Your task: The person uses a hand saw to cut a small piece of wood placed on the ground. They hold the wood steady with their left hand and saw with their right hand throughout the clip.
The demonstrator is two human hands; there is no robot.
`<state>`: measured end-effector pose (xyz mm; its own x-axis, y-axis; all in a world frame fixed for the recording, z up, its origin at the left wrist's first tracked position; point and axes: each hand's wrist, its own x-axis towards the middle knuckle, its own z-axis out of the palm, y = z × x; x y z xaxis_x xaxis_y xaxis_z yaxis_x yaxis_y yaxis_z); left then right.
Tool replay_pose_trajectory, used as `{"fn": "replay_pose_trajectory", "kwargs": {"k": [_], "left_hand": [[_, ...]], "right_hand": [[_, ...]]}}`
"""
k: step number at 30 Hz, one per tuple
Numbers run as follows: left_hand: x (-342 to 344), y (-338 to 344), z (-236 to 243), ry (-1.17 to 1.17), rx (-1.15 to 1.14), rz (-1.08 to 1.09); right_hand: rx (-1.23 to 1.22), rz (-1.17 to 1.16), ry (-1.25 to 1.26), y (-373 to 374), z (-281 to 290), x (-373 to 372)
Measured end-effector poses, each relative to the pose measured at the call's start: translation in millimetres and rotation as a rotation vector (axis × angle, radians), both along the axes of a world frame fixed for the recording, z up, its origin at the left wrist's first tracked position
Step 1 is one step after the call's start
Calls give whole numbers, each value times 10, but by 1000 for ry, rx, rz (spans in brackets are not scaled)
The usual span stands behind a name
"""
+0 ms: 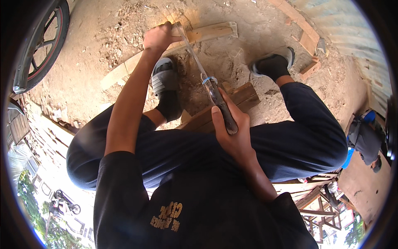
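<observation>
Dirt ground [99,25], crumbly, chip-strewn; one long blade tool [209,81] held over it.
Left to right: one spoked wheel [61,35], black rubber, thin red line; left hand [157,37] curled closed at the blade's far end, cannot tell whether gripping wood or metal; one grey sandal [164,81] of two; one long flat pale board [215,33], beneath the blade's tip; right hand [233,139] wrapped around the tool's dark, glossy handle; square-edged timber [248,94]; second sandal [289,53]; one ridged metal sheet [344,25].
</observation>
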<state>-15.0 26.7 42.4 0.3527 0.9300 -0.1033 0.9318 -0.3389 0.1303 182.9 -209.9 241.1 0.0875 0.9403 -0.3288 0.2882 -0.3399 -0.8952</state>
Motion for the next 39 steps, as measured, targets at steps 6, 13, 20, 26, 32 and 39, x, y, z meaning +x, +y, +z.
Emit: {"fn": "replay_pose_trajectory", "kwargs": {"k": [6,13,20,26,32,39], "left_hand": [[52,29,48,43,-69,26],[-26,19,-19,32,5,-16],[36,-9,38,-6,-22,-28],[29,-22,38,37,-26,45],[24,-16,1,19,-17,13],[52,-115,42,1,9,-35]], "right_hand": [[2,-27,39,29,1,-120],[7,-3,-26,-239,104,0],[5,22,-9,-46,6,-14],[-10,-17,52,-29,29,-22],[71,-5,-2,-99,-29,37],[24,2,-1,167,-19,-20]]}}
